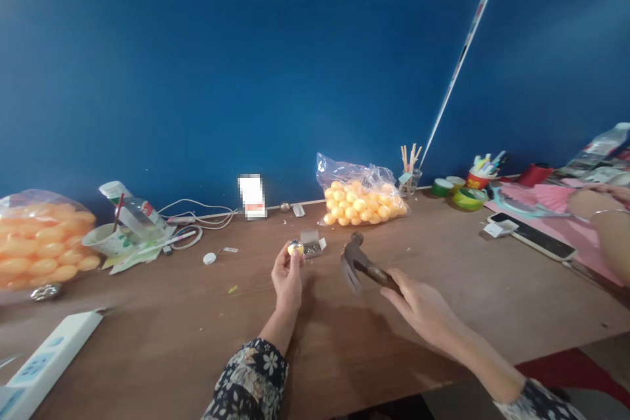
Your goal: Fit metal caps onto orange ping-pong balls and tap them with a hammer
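Observation:
My left hand (pixel 286 283) pinches a small yellow-orange ball (pixel 294 251) that has a shiny silver piece on its top. Beyond those fingers lies a small clear box (pixel 312 249) with tiny metal bits inside, too small to name. My right hand (pixel 424 308) is wrapped round the handle of a claw hammer (pixel 365 264). The hammer's head is over the tabletop, to the right of the ball and apart from it. Further back sits a clear plastic bag (pixel 361 200) full of orange balls.
At the left are another bag of balls (pixel 44 239), a paper cup (pixel 105 239), a plastic bottle (pixel 140 213) and a white power strip (pixel 54 354). Tape rolls (pixel 468 198), a phone (pixel 534 236) and another person's arm (pixel 608 230) are at the right. A blue partition (pixel 246 79) stands behind.

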